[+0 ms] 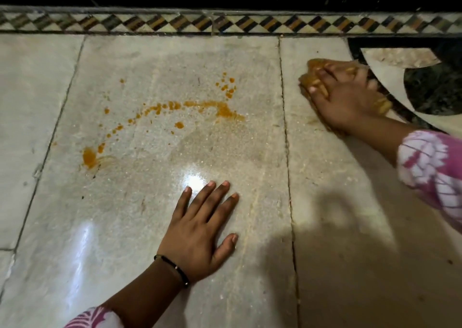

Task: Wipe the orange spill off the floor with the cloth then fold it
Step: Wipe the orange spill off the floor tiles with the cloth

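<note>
A: Orange was what struck me first: the spill (160, 117) lay in a loose arc of drops and smears across the middle floor (175, 60) slab, its long axis running from a thick blob low on the left up to a scatter of dots at the upper right.

B: And the cloth (312, 64)?

A: Off to the right, past the slab joint, well apart from the spill. It was bunched under the right hand (347, 100), which pressed down on it with fingers (322, 90) spread and curled over the top. That hand was blurred, so I could not tell the cloth's outline or which way it lay; only yellowish folds showed at the fingertips and beside the palm.

B: How would it handle, by your reckoning?

A: Soft and limp, I judged, likely damp and stained, so it would crumple under the palm and drag rather than slide stiffly. For wiping, a flat palm over the wad seemed best; for folding, it would need spreading out and taking by two corners.

B: The other hand?

A: The left hand (202, 230) lay flat on the glossy slab below the spill, fingers fully extended, holding nothing, seemingly bracing the person.

B: So the wiping?

A: Most of the orange remained on the floor.
</note>
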Demonstrator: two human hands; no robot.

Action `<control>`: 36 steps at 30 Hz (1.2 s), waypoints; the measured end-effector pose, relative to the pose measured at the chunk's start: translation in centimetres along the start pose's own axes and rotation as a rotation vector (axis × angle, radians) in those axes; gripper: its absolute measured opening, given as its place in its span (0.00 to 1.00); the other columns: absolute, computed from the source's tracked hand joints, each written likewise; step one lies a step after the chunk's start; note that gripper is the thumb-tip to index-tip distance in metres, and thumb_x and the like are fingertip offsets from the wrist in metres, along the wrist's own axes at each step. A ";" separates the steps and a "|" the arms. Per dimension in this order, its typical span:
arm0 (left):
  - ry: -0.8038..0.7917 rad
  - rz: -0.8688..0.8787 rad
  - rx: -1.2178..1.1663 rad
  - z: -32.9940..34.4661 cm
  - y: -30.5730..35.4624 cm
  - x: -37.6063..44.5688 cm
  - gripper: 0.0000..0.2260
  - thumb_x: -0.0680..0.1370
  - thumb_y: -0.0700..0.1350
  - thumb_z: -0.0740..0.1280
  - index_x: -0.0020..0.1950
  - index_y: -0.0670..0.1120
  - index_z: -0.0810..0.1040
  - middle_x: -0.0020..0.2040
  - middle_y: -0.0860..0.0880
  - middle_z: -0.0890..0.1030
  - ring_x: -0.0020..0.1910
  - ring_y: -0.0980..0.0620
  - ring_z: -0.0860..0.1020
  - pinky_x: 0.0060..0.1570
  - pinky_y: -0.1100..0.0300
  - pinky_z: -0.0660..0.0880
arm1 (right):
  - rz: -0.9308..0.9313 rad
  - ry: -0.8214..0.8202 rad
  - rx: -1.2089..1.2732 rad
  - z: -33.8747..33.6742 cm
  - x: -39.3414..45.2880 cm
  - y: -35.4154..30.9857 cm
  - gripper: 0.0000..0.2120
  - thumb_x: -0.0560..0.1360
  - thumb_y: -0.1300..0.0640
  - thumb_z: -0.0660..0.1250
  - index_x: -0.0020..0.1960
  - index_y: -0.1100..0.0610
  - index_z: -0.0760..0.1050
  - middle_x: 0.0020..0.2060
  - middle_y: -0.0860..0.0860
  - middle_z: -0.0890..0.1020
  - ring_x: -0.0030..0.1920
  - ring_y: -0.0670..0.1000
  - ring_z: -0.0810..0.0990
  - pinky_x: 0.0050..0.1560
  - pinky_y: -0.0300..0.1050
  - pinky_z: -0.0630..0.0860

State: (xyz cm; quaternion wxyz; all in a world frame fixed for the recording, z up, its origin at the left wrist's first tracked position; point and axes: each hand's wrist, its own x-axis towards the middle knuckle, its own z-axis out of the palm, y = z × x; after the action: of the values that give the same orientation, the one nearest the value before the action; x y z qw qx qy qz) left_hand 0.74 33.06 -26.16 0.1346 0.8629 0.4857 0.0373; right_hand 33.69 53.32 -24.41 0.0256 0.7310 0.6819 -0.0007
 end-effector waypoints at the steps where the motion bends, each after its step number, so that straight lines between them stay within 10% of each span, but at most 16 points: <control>1: -0.003 0.000 0.001 -0.1 0.0 0.0 0.28 0.77 0.59 0.55 0.75 0.51 0.62 0.76 0.50 0.61 0.76 0.51 0.55 0.71 0.41 0.56 | -0.008 -0.013 -0.007 -0.1 0.1 -1.7 0.33 0.74 0.34 0.42 0.74 0.47 0.59 0.74 0.50 0.62 0.70 0.66 0.56 0.63 0.60 0.58; 9: 0.005 -0.002 0.007 0.1 -0.1 0.0 0.28 0.77 0.60 0.55 0.75 0.51 0.63 0.76 0.51 0.61 0.76 0.51 0.56 0.71 0.41 0.56 | -0.731 -0.128 -0.013 0.2 -14.6 -3.3 0.31 0.76 0.34 0.46 0.74 0.46 0.60 0.73 0.48 0.66 0.64 0.60 0.67 0.60 0.59 0.63; 17: 0.012 -0.004 0.020 0.1 -0.1 0.0 0.28 0.77 0.59 0.56 0.75 0.50 0.63 0.76 0.50 0.61 0.76 0.50 0.56 0.71 0.41 0.55 | -0.143 -0.118 -0.037 -0.3 -6.2 4.9 0.38 0.71 0.29 0.38 0.77 0.44 0.48 0.77 0.48 0.51 0.70 0.69 0.54 0.66 0.64 0.53; 22: 0.021 -0.003 0.022 0.0 0.0 0.0 0.28 0.77 0.59 0.55 0.74 0.50 0.64 0.76 0.49 0.62 0.75 0.49 0.58 0.70 0.40 0.56 | -0.266 -0.157 -0.027 -0.6 -5.5 -3.9 0.38 0.74 0.32 0.41 0.78 0.51 0.43 0.77 0.53 0.43 0.73 0.67 0.37 0.69 0.64 0.32; 28: 0.054 0.000 0.015 0.2 0.1 0.0 0.27 0.77 0.59 0.55 0.74 0.49 0.65 0.75 0.49 0.63 0.75 0.48 0.59 0.70 0.40 0.57 | -0.546 -0.176 0.016 0.0 -14.6 -2.6 0.38 0.74 0.31 0.44 0.78 0.49 0.48 0.77 0.49 0.51 0.74 0.63 0.49 0.71 0.60 0.47; 36: 0.022 -0.010 0.025 0.2 0.1 0.0 0.28 0.76 0.59 0.55 0.75 0.50 0.63 0.76 0.49 0.62 0.76 0.49 0.57 0.70 0.40 0.56 | -0.085 -0.148 0.085 0.0 -6.1 4.4 0.40 0.70 0.29 0.44 0.77 0.47 0.49 0.77 0.48 0.50 0.74 0.66 0.48 0.71 0.63 0.49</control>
State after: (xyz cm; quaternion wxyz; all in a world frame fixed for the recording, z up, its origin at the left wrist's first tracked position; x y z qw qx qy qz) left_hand 0.86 32.95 -26.33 0.1187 0.8615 0.4920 0.0398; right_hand 37.67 46.93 -23.99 0.0448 0.6998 0.7079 -0.0845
